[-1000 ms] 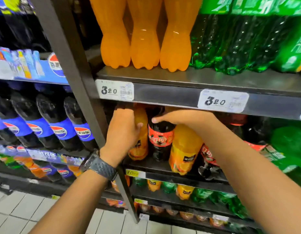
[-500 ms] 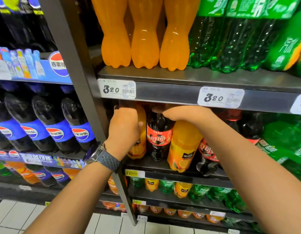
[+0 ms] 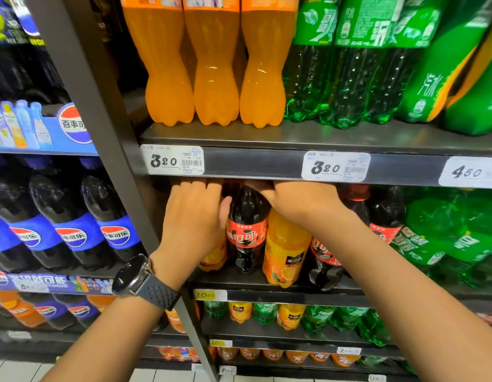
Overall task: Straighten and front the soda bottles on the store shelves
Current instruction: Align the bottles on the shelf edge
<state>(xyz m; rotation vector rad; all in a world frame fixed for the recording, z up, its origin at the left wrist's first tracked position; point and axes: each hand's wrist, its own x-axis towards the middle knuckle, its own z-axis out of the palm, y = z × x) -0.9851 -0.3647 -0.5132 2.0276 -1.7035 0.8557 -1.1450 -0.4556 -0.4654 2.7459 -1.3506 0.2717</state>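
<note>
On the middle shelf [image 3: 266,282] a dark cola bottle [image 3: 246,230] with a red label stands upright between two orange soda bottles. My left hand [image 3: 195,216] grips the left orange bottle [image 3: 214,257], hiding all but its base, and its thumb touches the cola bottle. My right hand [image 3: 300,201] lies over the top of the right orange bottle [image 3: 286,249], which leans slightly. Its fingers curl across the cola bottle's neck, just under the shelf lip. The caps are hidden. Another cola bottle [image 3: 322,260] leans behind my right forearm.
Tall orange bottles [image 3: 214,78] and green bottles [image 3: 349,73] fill the shelf above, over a price rail [image 3: 266,164]. Green bottles [image 3: 446,238] lie tilted at the right. A dark upright post [image 3: 112,133] divides off the blue-labelled cola bottles [image 3: 71,216]. Lower shelves hold small bottles [image 3: 289,315].
Both hands have risen toward the underside of the price rail. My right fingers have slid left onto the cola bottle's neck. The view has moved closer to the shelf.
</note>
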